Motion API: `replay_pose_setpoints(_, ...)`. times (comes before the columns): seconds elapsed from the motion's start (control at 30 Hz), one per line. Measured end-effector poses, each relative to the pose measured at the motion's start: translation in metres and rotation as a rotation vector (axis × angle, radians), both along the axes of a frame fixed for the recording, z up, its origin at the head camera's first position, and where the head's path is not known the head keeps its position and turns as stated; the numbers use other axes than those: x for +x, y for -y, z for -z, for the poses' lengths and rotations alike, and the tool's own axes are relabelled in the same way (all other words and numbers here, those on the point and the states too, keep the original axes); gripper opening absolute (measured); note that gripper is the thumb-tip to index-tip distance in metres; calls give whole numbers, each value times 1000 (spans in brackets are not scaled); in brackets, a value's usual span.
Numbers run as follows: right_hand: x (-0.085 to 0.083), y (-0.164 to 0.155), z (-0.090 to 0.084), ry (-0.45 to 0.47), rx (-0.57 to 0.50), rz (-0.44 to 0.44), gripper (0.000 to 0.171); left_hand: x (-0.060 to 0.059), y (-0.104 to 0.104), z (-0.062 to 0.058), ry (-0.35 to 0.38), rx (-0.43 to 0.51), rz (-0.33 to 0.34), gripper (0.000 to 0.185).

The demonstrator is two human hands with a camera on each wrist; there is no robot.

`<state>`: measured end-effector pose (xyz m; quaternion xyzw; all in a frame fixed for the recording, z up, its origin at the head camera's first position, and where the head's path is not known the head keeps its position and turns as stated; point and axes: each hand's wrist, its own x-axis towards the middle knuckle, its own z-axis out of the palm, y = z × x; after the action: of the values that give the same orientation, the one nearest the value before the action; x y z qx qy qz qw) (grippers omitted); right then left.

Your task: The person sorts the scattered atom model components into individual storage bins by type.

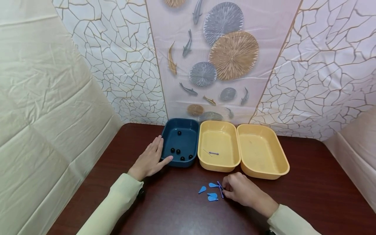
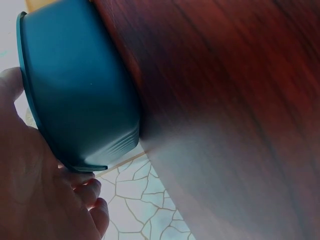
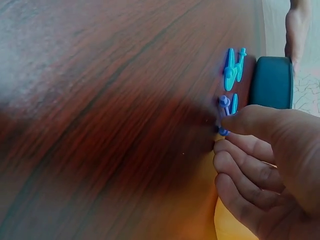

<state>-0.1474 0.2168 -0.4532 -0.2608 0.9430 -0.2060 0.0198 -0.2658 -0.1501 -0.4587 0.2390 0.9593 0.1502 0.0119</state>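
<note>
My left hand (image 1: 149,160) lies against the left side of a dark blue tray (image 1: 185,141), its fingers straight and its thumb over the near rim. Several small black balls (image 1: 178,151) are in that tray. On the table, my right hand (image 1: 242,190) has thumb and fingers curled at two thin purple sticks (image 1: 221,192). In the right wrist view the thumb and index finger pinch at one purple stick (image 3: 224,102), partly hidden by the thumb. Beside the sticks lie several flat blue paddle-shaped pieces (image 1: 202,189).
Two yellow trays stand right of the blue one. The middle yellow tray (image 1: 218,138) has a small purple stick (image 1: 213,153) in it; the right yellow tray (image 1: 261,150) stands beside it. Behind the wooden table (image 1: 176,209) hangs a patterned cloth (image 1: 182,98).
</note>
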Motion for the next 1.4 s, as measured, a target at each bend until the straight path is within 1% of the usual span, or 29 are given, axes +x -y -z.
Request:
replay_pose_setpoints(0.2,-2,4,1,17,-1,24,18,2,1,2,10,6,-3,98)
replay_pose_setpoints(0.47,-4,8,3,38,23,95,22,3,2,5,16,8,-10,98)
replay_pose_setpoints(0.57,-5,5,3,31,18,109,21,4,1,4,16,7,-8,98)
replay_pose_setpoints(0.6,-6,3,6,14,6,109,21,3,1,4,15,7,-8,98)
replay_pose_setpoints(0.67,-6,0,4,0,-7,96,21,3,1,4,12,5,-8,98)
replay_pose_setpoints(0.8,-5,-4,-3,-28,-11,73,21,2,1,3,10,-1,-9,98)
replay_pose_setpoints(0.93,-2,-5,-15,-50,14,62,20,1,0,2,5,-2,-6,98)
replay_pose_setpoints(1.1,-1,-7,-29,-115,32,23,19,1,0,1,10,0,-2,98)
replay_pose_setpoints(1.27,-2,-9,-44,-180,50,7,18,1,0,-1,1,1,0,97)
replay_pose_setpoints(1.4,-6,-11,-54,-199,62,7,17,1,-1,0,0,-2,1,96)
